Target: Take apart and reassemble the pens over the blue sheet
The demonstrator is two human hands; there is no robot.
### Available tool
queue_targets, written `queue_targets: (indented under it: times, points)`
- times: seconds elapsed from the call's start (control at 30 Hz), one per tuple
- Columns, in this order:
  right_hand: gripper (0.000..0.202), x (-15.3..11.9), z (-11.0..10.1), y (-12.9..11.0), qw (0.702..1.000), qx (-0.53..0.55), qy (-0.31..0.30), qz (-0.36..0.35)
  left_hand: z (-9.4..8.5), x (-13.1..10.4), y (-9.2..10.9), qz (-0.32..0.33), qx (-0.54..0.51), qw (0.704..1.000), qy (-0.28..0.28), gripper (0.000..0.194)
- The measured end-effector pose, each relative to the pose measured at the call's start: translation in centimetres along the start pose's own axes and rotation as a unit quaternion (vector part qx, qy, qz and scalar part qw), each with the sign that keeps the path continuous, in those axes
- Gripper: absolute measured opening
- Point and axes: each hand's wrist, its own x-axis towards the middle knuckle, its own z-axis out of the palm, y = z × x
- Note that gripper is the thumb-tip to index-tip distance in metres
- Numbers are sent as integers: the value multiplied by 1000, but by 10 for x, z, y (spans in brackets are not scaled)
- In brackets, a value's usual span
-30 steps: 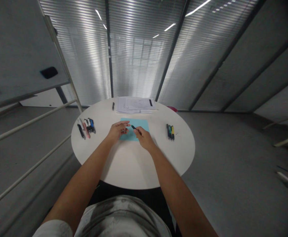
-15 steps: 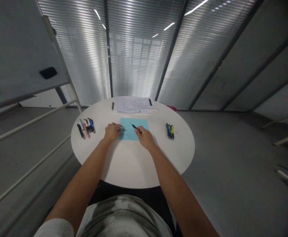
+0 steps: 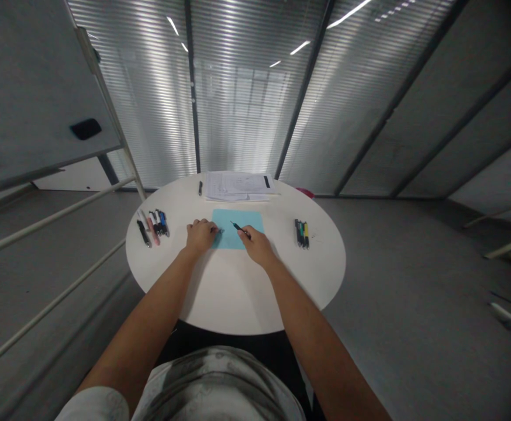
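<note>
While right fingers (image 3: 248, 228) clamp pen (image 3: 238, 227) | tip beyond them, over blue sheet (image 3: 232, 241) | left fingers (image 3: 209, 224): can't tell

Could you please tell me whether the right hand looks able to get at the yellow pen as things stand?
Probably yes: on the table, only a few flat-lying pens seem to separate the right hand from the yellow pen. It holds a dark pen, though, which may get in the way.
</note>
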Motion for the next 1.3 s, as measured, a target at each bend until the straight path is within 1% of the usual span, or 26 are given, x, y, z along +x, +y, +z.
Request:
queue_targets:
  times: [0.07, 0.13, 0.23, 0.3, 0.37, 0.5, 0.63, 0.73, 0.8, 0.93, 1.07, 1.2, 1.3]
  points:
    - [30, 0, 0, 0, 1000, 2, -1, 2, 1, 2, -1, -27, -77, 997, 19, 11]
    - [30, 0, 0, 0, 1000, 5, -2, 3, 2, 4, 0, -58, -185, 980, 38, 9]
    - [28, 0, 0, 1, 1000, 14, -1, 5, 3, 8, 5, -98, -350, 930, 51, 9]
    - [27, 0, 1, 1, 1000, 23, 2, 1, 3, 10, 12, -126, -423, 896, 45, 12]
    - [25, 1, 1, 1, 999, 29, 7, -10, 3, 10, 18, -149, -473, 868, 35, 17]
    - [24, 0, 1, 1, 999, 28, 14, -19, 1, 6, 26, -166, -569, 805, -6, 28]
    - [24, 0, 1, 2, 999, 25, 12, -20, -3, 3, 30, -198, -640, 741, -42, 21]
    - [24, 0, 1, 2, 999, 23, 13, -19, -6, 3, 31, -217, -671, 707, -55, 18]
    - [24, 0, 2, 2, 999, 26, 16, -14, -7, 2, 32, -214, -682, 697, -66, 16]
    - [28, 0, 1, -1, 998, 48, 26, -24, -9, 0, 34, -200, -692, 688, -93, 15]
    - [35, 0, 0, -3, 994, 87, 35, -61, -11, -2, 37, -183, -703, 677, -118, 18]
    - [35, 0, 1, -2, 986, 125, 35, -102, -11, -3, 37, -177, -709, 670, -130, 17]
    - [35, 0, 2, 0, 983, 141, 29, -117, -11, -3, 37, -174, -711, 668, -133, 17]
